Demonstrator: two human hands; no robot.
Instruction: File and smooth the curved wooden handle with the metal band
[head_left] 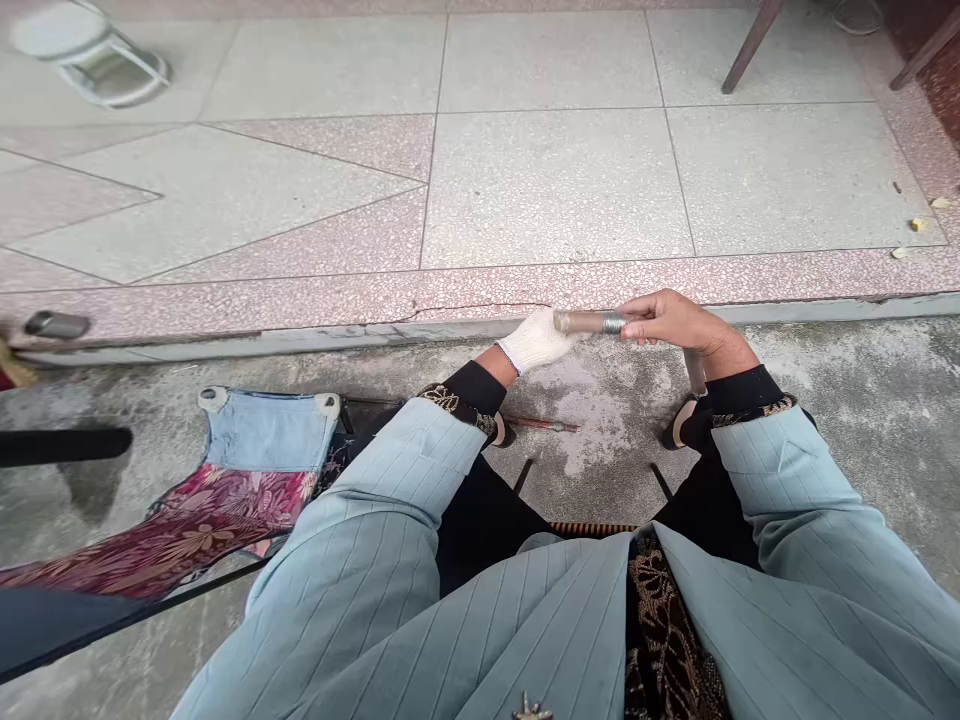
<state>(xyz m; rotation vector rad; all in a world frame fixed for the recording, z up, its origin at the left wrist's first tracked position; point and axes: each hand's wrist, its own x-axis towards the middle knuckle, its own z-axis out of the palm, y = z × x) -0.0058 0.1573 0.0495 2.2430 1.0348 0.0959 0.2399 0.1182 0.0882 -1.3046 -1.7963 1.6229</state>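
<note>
A short, pale brown stick (585,322) with shiny wire coiled round its right end lies level between my hands, just over the edge of the step. My left hand (536,340), in a white knit glove, closes at its left end; the glove's fingertips are mostly hidden behind the stick. Bare fingers of my right hand (671,322) pinch the stick by the wire coil (613,323). Below my right wrist a pale, handle-like piece (696,372) shows, its upper part hidden. On the concrete between my feet lies a thin reddish rod (536,424) with a wire-like wrapping.
A tiled step (555,190) with a cracked front edge runs across ahead. On its left stand a white stool (112,65) and a dark metal cylinder (56,324). A cloth folding chair (240,500) is at my left. Furniture legs (752,45) stand at the far right.
</note>
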